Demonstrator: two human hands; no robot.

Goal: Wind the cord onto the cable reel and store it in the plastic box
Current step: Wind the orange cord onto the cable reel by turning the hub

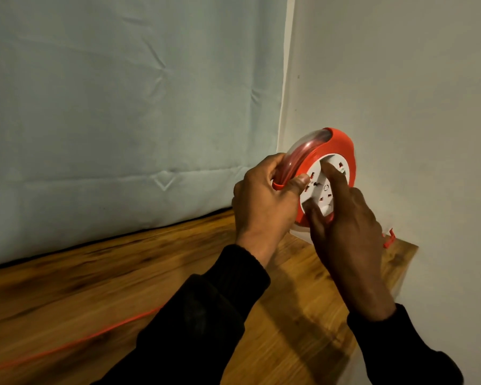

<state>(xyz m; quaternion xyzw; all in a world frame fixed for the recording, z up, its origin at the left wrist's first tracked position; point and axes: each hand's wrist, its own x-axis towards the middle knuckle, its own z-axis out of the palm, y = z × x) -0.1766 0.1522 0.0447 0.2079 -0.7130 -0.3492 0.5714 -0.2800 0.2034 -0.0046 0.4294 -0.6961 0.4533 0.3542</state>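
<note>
Head view. The red cable reel is held upright above the far right corner of the wooden table, close to the white wall. The left hand is wrapped around the reel's handle at the clear guard, thumb pressed against the red rim. The right hand is spread over the white socket hub, index finger lying across its face and thumb set near the white knob at the lower edge. The hub is blurred, which suggests rotation. A long run of orange cord lies loose across the table toward the lower left; a small red piece shows behind the right hand. No plastic box is in sight.

Step in hand, as judged: winding, with much cord left out. The next move calls for further turns of the hub by the right hand while the left steadies the housing, the cord feeding in without snagging.
</note>
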